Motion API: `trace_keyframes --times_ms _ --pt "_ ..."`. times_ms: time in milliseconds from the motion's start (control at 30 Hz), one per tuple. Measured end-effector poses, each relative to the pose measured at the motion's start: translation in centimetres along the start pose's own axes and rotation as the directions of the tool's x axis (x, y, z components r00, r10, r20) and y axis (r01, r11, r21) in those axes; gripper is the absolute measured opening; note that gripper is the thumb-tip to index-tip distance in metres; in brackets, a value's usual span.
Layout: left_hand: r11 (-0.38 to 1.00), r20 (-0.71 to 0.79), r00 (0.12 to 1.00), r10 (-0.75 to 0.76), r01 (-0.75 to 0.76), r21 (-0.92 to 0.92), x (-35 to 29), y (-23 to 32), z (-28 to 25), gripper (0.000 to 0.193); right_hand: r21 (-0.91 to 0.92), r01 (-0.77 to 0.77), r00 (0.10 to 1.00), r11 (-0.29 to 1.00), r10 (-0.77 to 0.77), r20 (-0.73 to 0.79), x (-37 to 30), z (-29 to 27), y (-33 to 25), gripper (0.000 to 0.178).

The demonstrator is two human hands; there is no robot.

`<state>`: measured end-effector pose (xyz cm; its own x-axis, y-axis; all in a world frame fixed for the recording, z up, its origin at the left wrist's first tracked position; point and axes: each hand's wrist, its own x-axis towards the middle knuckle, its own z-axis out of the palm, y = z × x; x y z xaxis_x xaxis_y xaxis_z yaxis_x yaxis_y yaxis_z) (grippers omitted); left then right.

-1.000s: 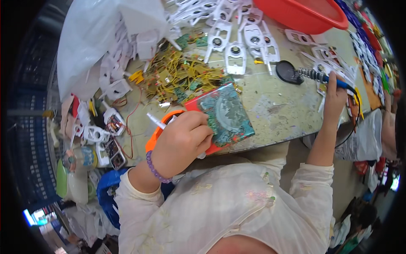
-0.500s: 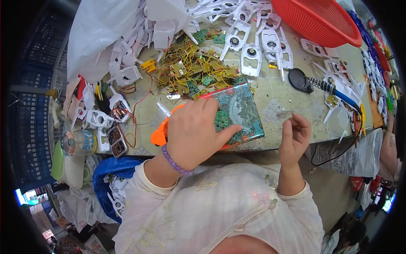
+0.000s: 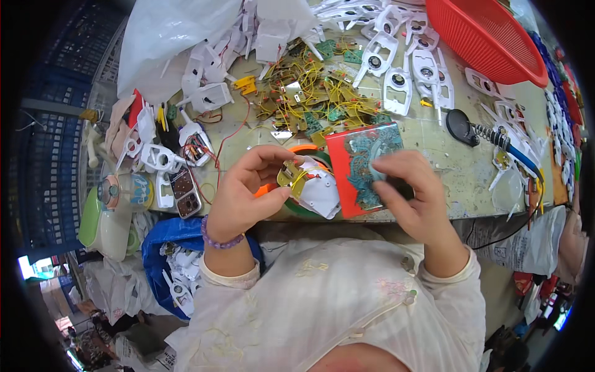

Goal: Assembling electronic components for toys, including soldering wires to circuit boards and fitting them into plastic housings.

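My left hand (image 3: 245,195) is closed, its thumb and fingers pinching a small circuit board (image 3: 289,176) with yellow wires. Right beside the board, a white plastic housing (image 3: 320,193) lies tilted on an orange and green round object (image 3: 304,149), mostly covered. A red wire end shows on the housing. My right hand (image 3: 415,195) hovers over a red box with a teal patterned top (image 3: 365,180). Its thumb and forefinger are curved and apart, with nothing visible between them; the other fingers are partly hidden.
A heap of circuit boards with yellow wires (image 3: 316,93) lies beyond the box. White racket-shaped frames (image 3: 375,62) and a red plastic basket (image 3: 489,40) are farther back. At right are a round black cup (image 3: 460,127) and a coiled holder with a blue-handled tool (image 3: 524,160).
My left hand has drawn back from over the box and now grips the circuit board beside the white housing. My right hand has moved left, over the box. The view has shifted slightly.
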<state>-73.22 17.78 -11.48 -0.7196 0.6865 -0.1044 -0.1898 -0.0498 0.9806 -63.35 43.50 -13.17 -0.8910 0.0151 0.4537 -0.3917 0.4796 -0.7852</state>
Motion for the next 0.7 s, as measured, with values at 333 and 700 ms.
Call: trace_keyframes --times_ms 333,700 --pt "0.998 0.032 0.998 0.054 -0.053 -0.021 -1.0 -1.0 -2.2 0.046 -0.119 0.069 0.906 0.991 -0.012 0.422 5.5 3.4 0.1 0.027" --pt "0.313 0.058 0.827 0.56 -0.275 0.909 1.2 0.9 1.4 0.026 -0.284 0.28 0.96 0.917 -0.261 0.103 5.2 4.5 -3.0 0.017"
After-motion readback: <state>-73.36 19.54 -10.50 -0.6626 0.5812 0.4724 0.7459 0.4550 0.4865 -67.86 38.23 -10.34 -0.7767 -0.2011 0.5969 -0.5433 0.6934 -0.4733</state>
